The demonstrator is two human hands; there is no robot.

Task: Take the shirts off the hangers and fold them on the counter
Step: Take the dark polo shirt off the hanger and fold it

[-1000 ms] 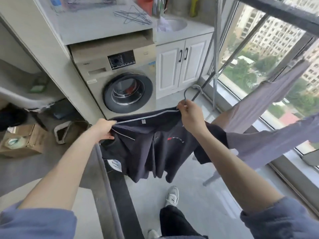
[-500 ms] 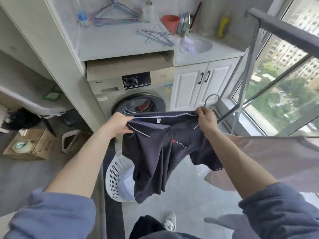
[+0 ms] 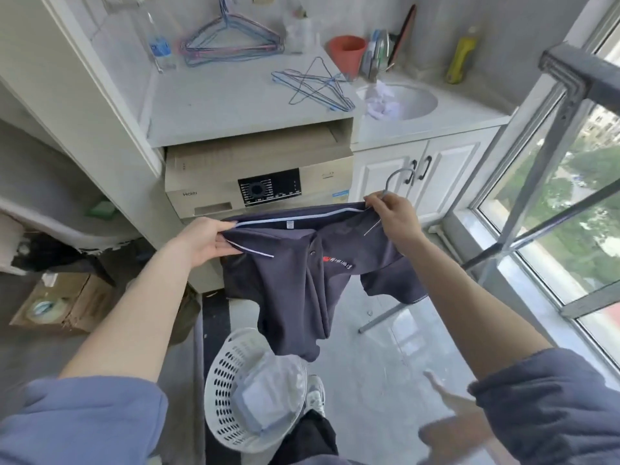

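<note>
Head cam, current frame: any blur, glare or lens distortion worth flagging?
Head view: daylight from the window lights the scene from the right, its top panes washed out; wide-angle bend tilts the rack post and side panel; a pale shape at lower right is smeared, unidentifiable; dark shirt, left hand, right hand and hanger read sharp.

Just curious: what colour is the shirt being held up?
Dark navy shirt with pale collar trim; head view.

Bright window point(image 3: 577, 203) daylight; wide-angle edge distortion.
</note>
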